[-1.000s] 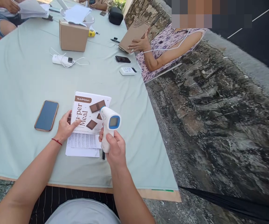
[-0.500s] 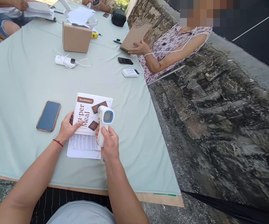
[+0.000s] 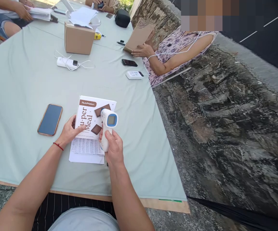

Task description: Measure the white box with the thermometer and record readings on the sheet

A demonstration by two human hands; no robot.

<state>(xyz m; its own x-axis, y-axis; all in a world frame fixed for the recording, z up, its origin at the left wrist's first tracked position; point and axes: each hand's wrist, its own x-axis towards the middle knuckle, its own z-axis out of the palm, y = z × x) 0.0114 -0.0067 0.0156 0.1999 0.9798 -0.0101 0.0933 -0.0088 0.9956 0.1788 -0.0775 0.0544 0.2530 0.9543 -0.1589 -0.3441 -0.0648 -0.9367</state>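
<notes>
NutriMotion box is pinched at its left edge by the left hand, the thumb laid over its front. A white thermometer gun, seen overlapping the box's right side, is gripped by the handle in the right hand. Printed sheets, partly hidden by the box, are seen between the hands; a phone is laid on the desk, left of the left hand.

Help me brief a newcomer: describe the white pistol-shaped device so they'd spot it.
Find the pale green table, then the NutriMotion box at its near end. The device, gripped in the right hand, partly hides that box. Unlike its neighbours, it has a blue-rimmed screen.
</notes>
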